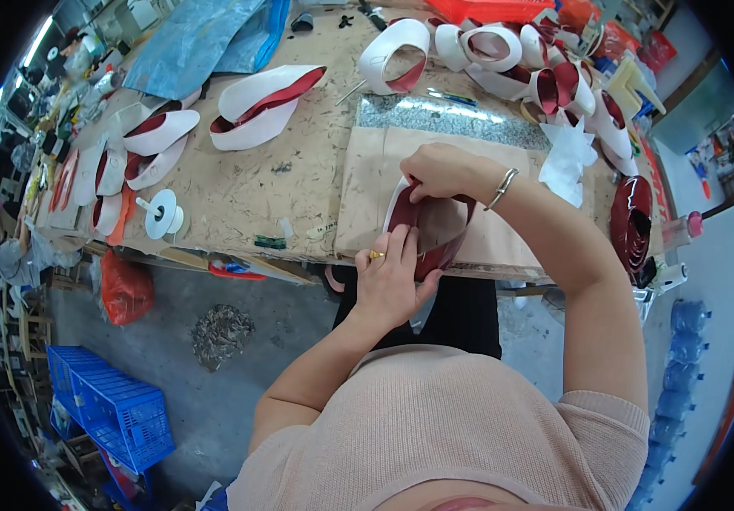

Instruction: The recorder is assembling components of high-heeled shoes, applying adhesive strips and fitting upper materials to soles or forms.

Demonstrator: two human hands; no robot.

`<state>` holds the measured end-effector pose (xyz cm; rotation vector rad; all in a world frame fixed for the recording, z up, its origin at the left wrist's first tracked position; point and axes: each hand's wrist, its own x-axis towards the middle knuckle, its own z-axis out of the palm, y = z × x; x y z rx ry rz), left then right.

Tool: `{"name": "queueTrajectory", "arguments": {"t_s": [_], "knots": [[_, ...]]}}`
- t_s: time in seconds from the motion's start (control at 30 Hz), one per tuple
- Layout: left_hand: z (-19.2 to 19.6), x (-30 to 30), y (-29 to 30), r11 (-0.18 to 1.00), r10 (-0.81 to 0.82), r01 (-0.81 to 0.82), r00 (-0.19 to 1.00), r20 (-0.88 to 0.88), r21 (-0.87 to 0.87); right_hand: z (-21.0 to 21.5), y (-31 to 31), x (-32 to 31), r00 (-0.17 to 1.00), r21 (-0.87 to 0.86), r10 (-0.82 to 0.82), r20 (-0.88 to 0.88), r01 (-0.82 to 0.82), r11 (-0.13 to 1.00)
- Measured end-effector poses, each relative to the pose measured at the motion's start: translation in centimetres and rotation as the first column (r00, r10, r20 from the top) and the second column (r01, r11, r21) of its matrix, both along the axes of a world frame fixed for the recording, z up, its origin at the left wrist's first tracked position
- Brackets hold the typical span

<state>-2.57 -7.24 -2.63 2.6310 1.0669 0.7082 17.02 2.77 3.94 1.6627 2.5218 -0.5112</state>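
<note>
At the table's near edge, a shoe upper (440,258) with a dark red lining and a pale outer side forms an open loop between my hands. My left hand (388,277), with a ring on one finger, grips its near left side, fingers inside on the lining and thumb outside. Over the far rim curls my right hand (442,170), closed on the edge; its fingertips are partly hidden. Beneath the upper lies a beige board (503,230), and just beyond that a shiny grey slab (461,121).
White-and-red shoe uppers (269,106) lie at left, more uppers (490,49) at far right. A stack of dark red pieces (631,217) stands right. Also around are a white spool (163,215), blue sheeting (205,43), a white scrap (567,162) and, on the floor, blue crates (111,404).
</note>
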Motion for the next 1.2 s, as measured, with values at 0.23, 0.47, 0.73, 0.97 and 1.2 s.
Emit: {"name": "queueTrajectory", "arguments": {"t_s": [0.23, 0.47, 0.73, 0.97, 1.2], "knots": [[2.5, 1.6, 3.0, 0.984, -0.057, 0.034, 0.991, -0.125, -0.177, -0.5, -0.6, 0.9, 0.993, 0.062, -0.043, -0.114, 0.050, 0.997], [2.2, 1.4, 4.0, 0.963, -0.101, 0.085, 0.993, -0.052, -0.256, 0.9, -2.8, 3.9, 0.943, -0.083, -0.201, -0.266, 0.185, 0.979], [0.6, 0.8, 7.4, 0.967, -0.246, 0.249, 0.968, 0.040, -0.062, -2.3, -0.8, 3.3, 0.938, 0.079, -0.272, -0.215, 0.294, 0.953], [0.6, 0.9, 6.5, 0.972, -0.223, 0.229, 0.966, 0.128, -0.042, 2.8, -3.0, 6.4, 0.817, -0.218, -0.454, -0.355, 0.400, 0.890], [0.1, 0.7, 7.0, 0.948, -0.302, 0.284, 0.946, 0.118, 0.143, 1.1, -3.1, 2.9, 0.934, -0.110, -0.232, -0.273, 0.209, 0.972]]}}
